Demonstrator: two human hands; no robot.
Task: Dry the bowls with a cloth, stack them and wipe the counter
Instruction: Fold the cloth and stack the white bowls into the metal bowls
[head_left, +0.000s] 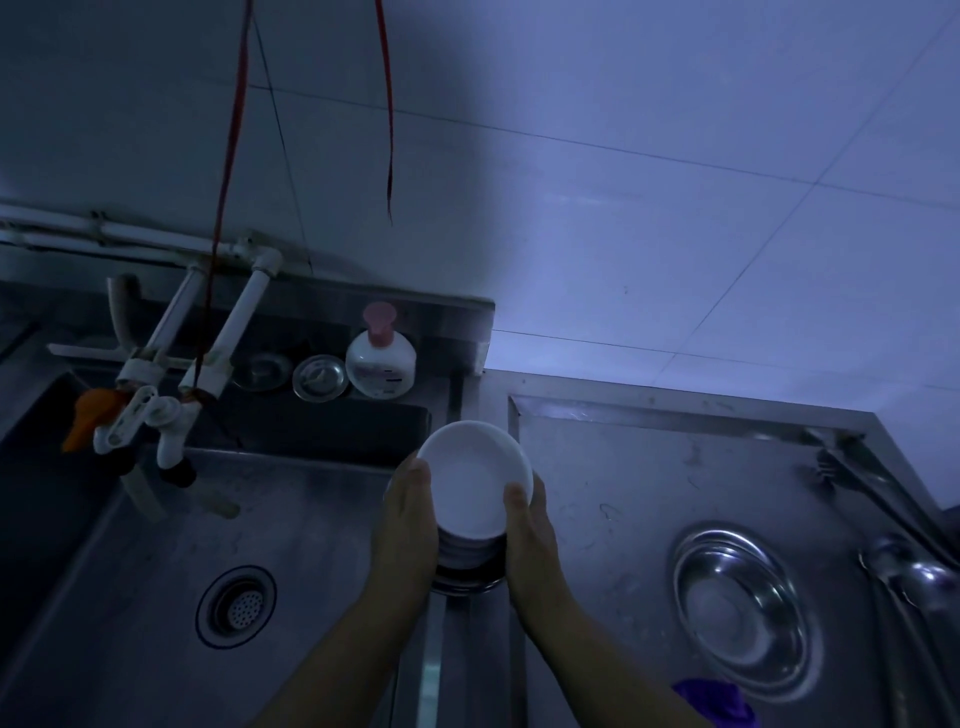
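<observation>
The stack of white bowls (474, 499) is held up in the middle of the view, above the steel rim between the sink (156, 545) on the left and the counter (623, 493) on the right. Its long axis goes roughly up and down, and the top bowl's open side is tilted toward the camera. A darker, perhaps metal, bowl seems to be at the bottom of the stack, but the light is too weak to be sure.

The left hand (408, 519) holds the left side of the stack, with the thumb on the rim of the top bowl. The right hand (527, 525) holds the right side in the same way. Both hands are closed around the stack, so it lies between the two grips and neither hand is nearer than the other.

I judge that the next move is to put the stack down on the counter, which lies to the right. On that side a steel basin (743, 613) stands well apart from the stack, and a ladle (904, 571) lies at the far right. A purple cloth (714, 701) is near the bottom edge. The bare part of the counter just beside the right hand seems to be the easiest place. At the far side of the sink stand a soap bottle (381, 358) and taps (150, 410).
</observation>
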